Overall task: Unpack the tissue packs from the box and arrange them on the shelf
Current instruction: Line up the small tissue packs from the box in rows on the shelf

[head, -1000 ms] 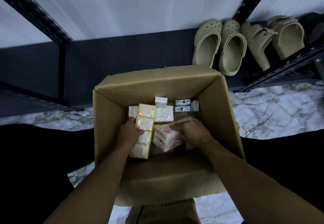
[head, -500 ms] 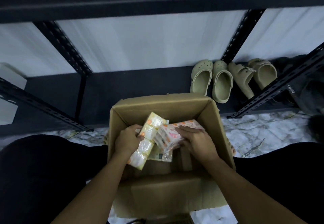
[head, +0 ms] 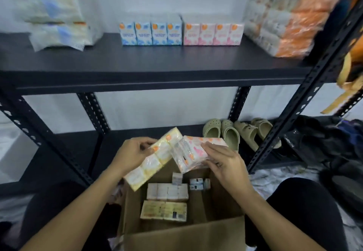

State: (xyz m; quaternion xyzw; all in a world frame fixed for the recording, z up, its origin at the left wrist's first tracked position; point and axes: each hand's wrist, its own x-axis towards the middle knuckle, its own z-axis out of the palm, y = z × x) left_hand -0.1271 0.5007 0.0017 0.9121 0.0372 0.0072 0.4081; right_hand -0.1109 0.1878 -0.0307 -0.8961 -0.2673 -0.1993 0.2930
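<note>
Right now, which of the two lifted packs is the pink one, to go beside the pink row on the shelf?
The pack in the right hand. It shows pink print; the one in the left hand is a yellow strip.

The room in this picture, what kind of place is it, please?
Probably a home storeroom or a small shop's stockroom. A black metal shelf holds rows of tissue packs, shoes sit on its bottom level, and an open box is being unpacked.

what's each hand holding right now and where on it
The left hand grips the yellow pack by its upper left edge; the right hand holds the pink pack at its right end. Both are above the box.
</note>
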